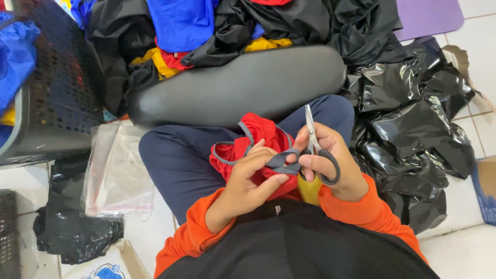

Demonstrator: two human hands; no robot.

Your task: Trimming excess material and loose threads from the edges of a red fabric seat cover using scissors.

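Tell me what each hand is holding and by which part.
The right hand holds scissors by the finger loops. The left hand grips a red fabric piece by its grey trim.

the bunched garment [258, 142] is bright red with grey edging, and the scissors [318, 150] have silvery blades and dark grey handles. the sleeves [341, 201] are orange, the trousers [181, 160] navy. glossy black plastic bags [413, 119] – behind, a heap of cloth [206, 31] in blue, black, yellow and red.
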